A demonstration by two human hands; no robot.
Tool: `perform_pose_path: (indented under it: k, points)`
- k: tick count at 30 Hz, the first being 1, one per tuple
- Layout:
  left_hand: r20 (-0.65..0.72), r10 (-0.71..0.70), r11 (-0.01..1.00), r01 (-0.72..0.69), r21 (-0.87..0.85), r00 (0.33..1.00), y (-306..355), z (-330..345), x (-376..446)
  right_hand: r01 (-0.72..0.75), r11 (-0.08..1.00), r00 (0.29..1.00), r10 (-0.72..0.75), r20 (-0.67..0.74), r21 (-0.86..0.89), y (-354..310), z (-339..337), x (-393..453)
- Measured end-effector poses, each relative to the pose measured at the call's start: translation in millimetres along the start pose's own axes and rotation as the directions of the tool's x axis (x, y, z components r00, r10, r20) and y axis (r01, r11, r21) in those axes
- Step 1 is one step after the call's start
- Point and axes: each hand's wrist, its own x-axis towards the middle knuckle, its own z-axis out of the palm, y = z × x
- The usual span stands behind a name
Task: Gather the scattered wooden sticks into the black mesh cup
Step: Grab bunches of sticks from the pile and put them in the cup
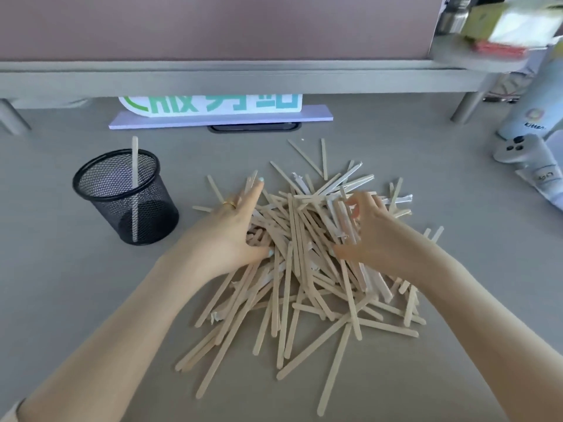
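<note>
Both hands dig in: left hand (234, 226) spread wide against the pile of wooden sticks (304, 269), right hand (368, 236) curled around a bunch. Crossed sticks could spill from a sloppy grab. Beyond, left, the black mesh cup (125, 196) looks easily toppled, holding one stick (134, 187).

Soft daylight, perhaps blurred top-right corner

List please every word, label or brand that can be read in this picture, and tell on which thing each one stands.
"kitten": on the pale blue bottle at the right edge.
White sign under the shelf: large green letters with the tops cut off by the shelf, not readable with certainty.
Small mark on the white device at the right: too blurred to read.
</note>
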Motion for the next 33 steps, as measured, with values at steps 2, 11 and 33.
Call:
perform_pose_path:
  k: [2, 11, 33]
  points:
    - [-0.023, 0.001, 1.000, -0.002, -0.018, 1.000, 0, 2, -1, 0.009, 0.999, 1.000, -0.009, 0.001, 0.031, -2, 4, -3]
    - [-0.158, 0.016, 0.990, -0.038, -0.139, 0.987, -4, 5, 7, 0.020, 1.000, 1.000, -0.020, 0.001, 0.007, -1, 7, 6]
    - [-0.314, 0.035, 0.988, 0.014, 0.152, 0.949, -8, 10, 8, 0.127, 0.952, 0.991, -0.110, 0.075, -0.279, -8, 3, 7]
